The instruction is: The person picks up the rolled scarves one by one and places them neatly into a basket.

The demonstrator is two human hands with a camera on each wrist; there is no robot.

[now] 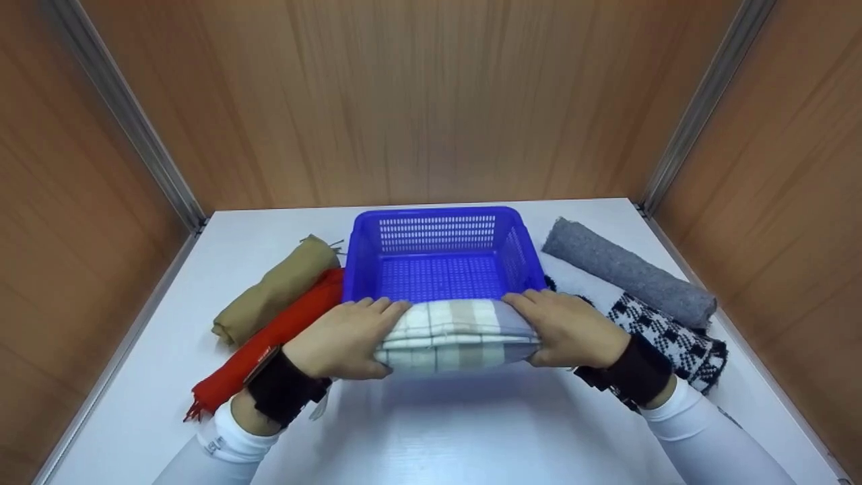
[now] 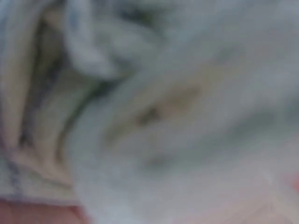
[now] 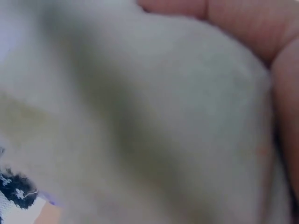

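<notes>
In the head view we see the left hand [image 1: 347, 340] and the right hand [image 1: 572, 330] each with its grip clamped on one end of the rolled plaid scarf [image 1: 458, 335], which is held at the near rim of the blue basket [image 1: 438, 252] above the white desk [image 1: 431, 431]. Only this view shows the tan roll [image 1: 279, 289] and red roll [image 1: 269, 340] left of the basket, and the grey roll [image 1: 630, 273] and black-and-white roll [image 1: 673, 340] right of it. In the wrist views we see only blurred pale cloth filling the frame, with fingers [image 3: 243, 23] against it on the right.
</notes>
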